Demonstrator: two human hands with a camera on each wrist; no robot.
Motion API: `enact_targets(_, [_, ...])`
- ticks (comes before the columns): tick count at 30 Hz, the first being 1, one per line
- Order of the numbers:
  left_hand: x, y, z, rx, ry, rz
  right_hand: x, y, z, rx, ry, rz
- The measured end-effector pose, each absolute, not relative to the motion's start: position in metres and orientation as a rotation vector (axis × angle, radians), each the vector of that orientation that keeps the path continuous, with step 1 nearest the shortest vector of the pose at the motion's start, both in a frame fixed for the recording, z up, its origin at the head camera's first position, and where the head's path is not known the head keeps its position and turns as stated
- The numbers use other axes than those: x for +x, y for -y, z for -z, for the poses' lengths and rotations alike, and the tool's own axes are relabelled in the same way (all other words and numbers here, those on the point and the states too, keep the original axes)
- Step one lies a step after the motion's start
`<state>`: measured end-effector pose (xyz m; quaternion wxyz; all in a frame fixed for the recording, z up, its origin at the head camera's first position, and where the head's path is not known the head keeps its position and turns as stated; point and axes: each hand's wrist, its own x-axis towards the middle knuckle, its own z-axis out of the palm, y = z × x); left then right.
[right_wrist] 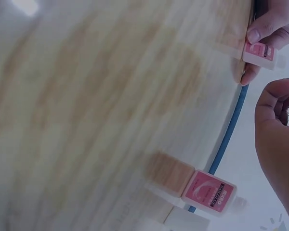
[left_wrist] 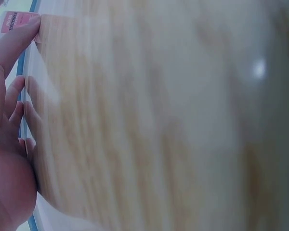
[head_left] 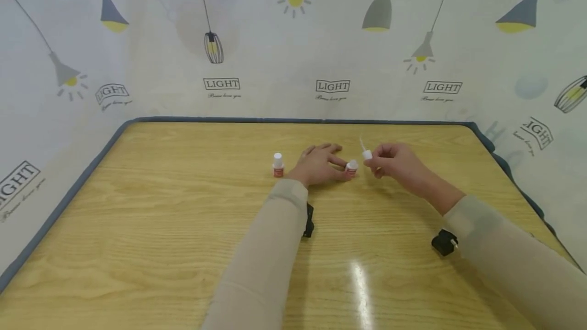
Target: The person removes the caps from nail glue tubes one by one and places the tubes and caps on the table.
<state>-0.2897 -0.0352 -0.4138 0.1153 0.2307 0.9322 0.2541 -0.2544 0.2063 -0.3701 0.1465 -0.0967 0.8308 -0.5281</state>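
My left hand (head_left: 318,166) lies on the table and pinches a small white bottle (head_left: 351,167) with a pink-red label between thumb and finger, its other fingers spread. In the left wrist view the thumb touches the labelled bottle (left_wrist: 19,21). Close by on the right, my right hand (head_left: 398,162) pinches a white cap (head_left: 367,155) with a thin applicator stem (head_left: 362,142) pointing up. A second bottle (head_left: 277,165), white-capped, stands left of the left hand. The right wrist view also shows an upright bottle (right_wrist: 211,192) with a pale, translucent neck, not visible in the head view.
A pale blocky piece (right_wrist: 185,220) is beside that bottle; its kind is unclear. The wood-grain table (head_left: 160,228) meets a printed lamp-pattern wall cover (head_left: 275,55) along a dark blue edge (head_left: 206,119). Black devices sit under both wrists.
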Motion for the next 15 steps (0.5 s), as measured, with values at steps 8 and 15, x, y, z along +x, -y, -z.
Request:
enact_targets(8, [-0.289, 0.035, 0.413, 0.687, -2.722, -0.758, -0.258, -0.204, 0.382, -0.274, -2.452, 1.313])
enact_targets(15, [-0.288, 0.035, 0.411, 0.67, -2.716, -0.778, -0.259, -0.201, 0.384, -0.195, -2.548, 1.214])
